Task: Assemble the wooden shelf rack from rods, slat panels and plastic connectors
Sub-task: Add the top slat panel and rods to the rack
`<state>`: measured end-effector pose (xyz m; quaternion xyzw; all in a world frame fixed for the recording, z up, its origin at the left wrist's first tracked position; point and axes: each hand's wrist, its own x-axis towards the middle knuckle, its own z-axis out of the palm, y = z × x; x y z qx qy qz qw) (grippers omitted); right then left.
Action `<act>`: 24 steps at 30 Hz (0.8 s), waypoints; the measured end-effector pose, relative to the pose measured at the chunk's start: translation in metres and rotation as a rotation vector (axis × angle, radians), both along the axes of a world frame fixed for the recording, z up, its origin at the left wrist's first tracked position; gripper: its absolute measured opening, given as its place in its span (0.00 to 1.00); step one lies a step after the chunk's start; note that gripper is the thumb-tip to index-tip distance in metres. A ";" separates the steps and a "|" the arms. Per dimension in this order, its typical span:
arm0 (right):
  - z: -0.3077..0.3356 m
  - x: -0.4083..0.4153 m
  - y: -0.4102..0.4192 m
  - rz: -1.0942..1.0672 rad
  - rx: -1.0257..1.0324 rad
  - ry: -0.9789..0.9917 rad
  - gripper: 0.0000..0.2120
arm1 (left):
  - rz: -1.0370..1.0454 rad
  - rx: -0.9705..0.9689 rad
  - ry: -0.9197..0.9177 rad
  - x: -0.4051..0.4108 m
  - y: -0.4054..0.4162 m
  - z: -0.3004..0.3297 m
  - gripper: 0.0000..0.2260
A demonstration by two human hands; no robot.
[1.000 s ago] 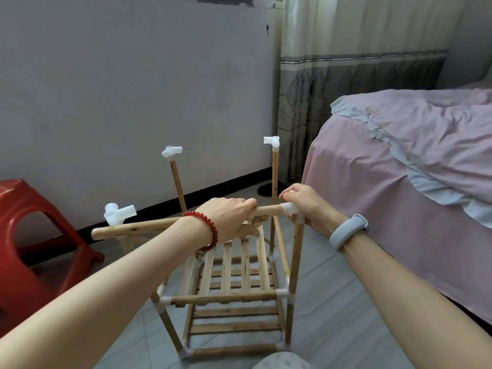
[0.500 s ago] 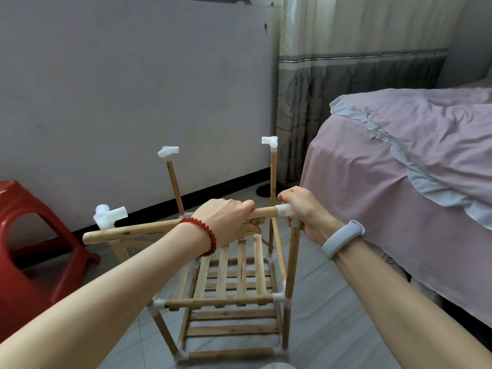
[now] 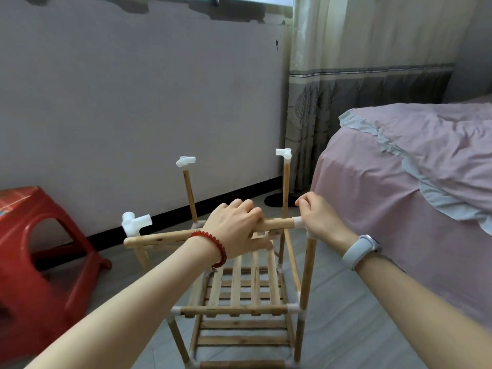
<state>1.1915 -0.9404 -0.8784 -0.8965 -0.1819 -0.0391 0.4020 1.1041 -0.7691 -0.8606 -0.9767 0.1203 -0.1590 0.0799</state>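
A partly built wooden rack (image 3: 239, 310) stands on the floor, with two slat shelves and four upright rods. White plastic connectors cap the far-left (image 3: 185, 161), far-right (image 3: 283, 153) and near-left (image 3: 135, 222) uprights. My left hand (image 3: 237, 230), with a red bead bracelet on its wrist, grips a loose slat panel's front rod (image 3: 165, 238) held level across the top. That rod's right end sits in the connector (image 3: 300, 223) on the near-right upright. My right hand (image 3: 319, 219) holds this connector from the right. The rod's left end hangs free just below the near-left connector.
A red plastic stool (image 3: 34, 262) stands on the left, close to the rack. A bed with a pink sheet (image 3: 399, 195) fills the right side. A grey wall and a curtain (image 3: 346, 102) lie behind. Grey tiled floor (image 3: 359, 328) shows around the rack.
The view has tilted up a little. The rod's free left end has shifted toward the near-left connector. Both hands keep their places on the rod and the connector.
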 end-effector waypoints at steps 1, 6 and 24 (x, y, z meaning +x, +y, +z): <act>0.002 -0.002 0.000 -0.038 -0.068 -0.096 0.11 | 0.021 -0.053 0.009 -0.008 0.011 0.005 0.25; 0.025 -0.039 0.044 0.165 -0.154 -0.461 0.11 | 0.223 -0.558 -0.253 -0.047 0.101 0.014 0.16; 0.012 -0.086 0.170 0.549 -0.531 -0.576 0.16 | 0.406 -1.499 -0.130 -0.068 0.168 -0.032 0.13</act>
